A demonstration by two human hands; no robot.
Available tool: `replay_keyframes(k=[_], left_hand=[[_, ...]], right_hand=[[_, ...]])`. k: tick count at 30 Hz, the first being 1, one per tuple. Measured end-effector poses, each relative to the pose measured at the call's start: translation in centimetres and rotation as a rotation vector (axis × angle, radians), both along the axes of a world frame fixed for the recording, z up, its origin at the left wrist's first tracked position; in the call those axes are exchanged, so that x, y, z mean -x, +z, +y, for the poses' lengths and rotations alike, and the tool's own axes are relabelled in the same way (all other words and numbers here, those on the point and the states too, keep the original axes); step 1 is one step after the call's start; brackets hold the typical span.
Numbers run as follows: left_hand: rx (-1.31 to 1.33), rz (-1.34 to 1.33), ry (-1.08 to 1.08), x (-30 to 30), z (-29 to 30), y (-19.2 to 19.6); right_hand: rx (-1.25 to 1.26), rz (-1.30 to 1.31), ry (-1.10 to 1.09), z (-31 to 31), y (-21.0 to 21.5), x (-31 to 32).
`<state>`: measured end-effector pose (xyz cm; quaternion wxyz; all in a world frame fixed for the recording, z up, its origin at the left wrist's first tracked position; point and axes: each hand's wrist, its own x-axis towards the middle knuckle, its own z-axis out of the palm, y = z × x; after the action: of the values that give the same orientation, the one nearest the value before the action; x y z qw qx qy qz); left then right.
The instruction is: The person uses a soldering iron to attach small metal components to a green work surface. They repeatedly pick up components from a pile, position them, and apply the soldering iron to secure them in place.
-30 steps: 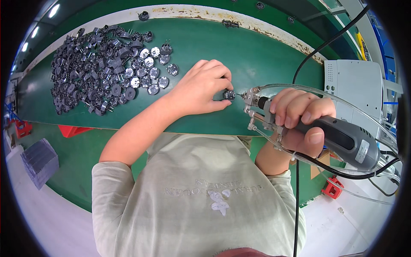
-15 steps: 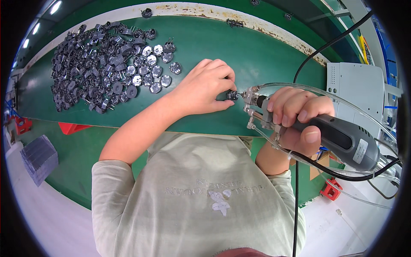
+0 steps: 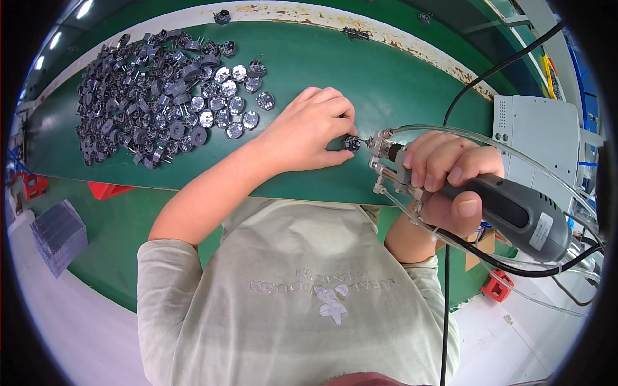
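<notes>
The left hand [image 3: 315, 132] is pinching a small round part [image 3: 351, 143] that is dark, with the thumb on the near side and a finger on the far side. The part is just over the green table [image 3: 405, 83] or resting on it; I cannot tell which. It is to the right of the palm, in front of the person's tummy. The right hand [image 3: 454, 174] is wrapped around a fat gray tool [image 3: 524, 219], with its fingers curled over the top and its thumb bent at the side. The tool's thin metal tip points left, right at the part. The tip is very close, but I cannot tell if it touches. A clear tube [image 3: 508, 149] bends over the right hand, and a black cord [image 3: 489, 76] goes up behind it. On the left side of the table is a big pile [image 3: 138, 96] of dark parts, some with little pins poking out. At its right edge, lots of parts show shiny round faces. One more part [image 3: 221, 17] sits up on the white ledge [image 3: 283, 11] at the back, which has rusty brown spots. A gray metal box [image 3: 535, 138] stands at the right end.
</notes>
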<state>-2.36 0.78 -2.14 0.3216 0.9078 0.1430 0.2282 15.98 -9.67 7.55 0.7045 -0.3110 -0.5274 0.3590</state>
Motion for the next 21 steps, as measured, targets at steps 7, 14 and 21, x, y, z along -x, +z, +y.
replay_keyframes(k=[7, 14, 21], left_hand=[[0.005, -0.007, 0.006, 0.1, -0.1, -0.1], [-0.015, -0.043, 0.046, -0.1, 0.2, 0.0], [-0.028, -0.223, -0.029, -0.2, 0.3, 0.8]], right_hand=[[0.000, -0.007, 0.000, 0.1, 0.3, 0.3], [-0.043, -0.010, -0.021, 0.3, 0.2, 0.4], [-0.144, -0.031, 0.083, -0.1, 3.2, -0.6]])
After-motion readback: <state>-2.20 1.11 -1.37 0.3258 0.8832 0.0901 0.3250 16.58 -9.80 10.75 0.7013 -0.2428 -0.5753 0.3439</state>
